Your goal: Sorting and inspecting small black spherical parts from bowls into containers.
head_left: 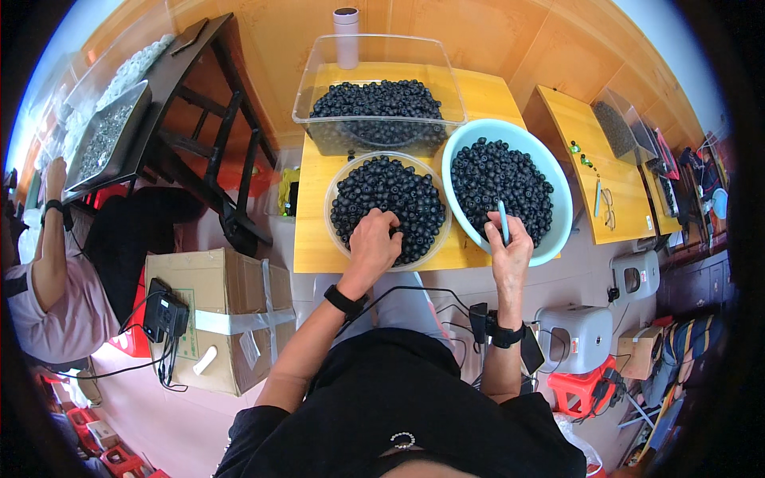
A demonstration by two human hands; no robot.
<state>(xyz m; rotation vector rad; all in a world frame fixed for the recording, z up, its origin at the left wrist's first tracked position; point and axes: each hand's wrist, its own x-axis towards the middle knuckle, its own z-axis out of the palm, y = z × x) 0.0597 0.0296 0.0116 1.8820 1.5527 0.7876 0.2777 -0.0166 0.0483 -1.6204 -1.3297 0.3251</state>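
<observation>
My left hand (374, 243) reaches into a round clear tub (329, 209) heaped with black beads (382, 191). Its fingers are curled together among the beads; whatever they pinch is hidden. A slim light-blue pen-like stick (503, 217) stands upright in my right hand (511, 248), gripped between thumb and fingers. That hand is over the near edge of a pale blue basin (562, 179), which holds many more black beads (498, 179), some showing holes. Behind the tub stands a rectangular clear bin (374, 131), partly filled with similar beads.
The yellow table (315, 239) carries these containers and a pink bottle (347, 40). To the right, another table (617, 227) holds glasses and a clear box. A taped carton (211, 311) stands left, near a seated co-worker (68, 311). Stools (578, 334) and cables lie right.
</observation>
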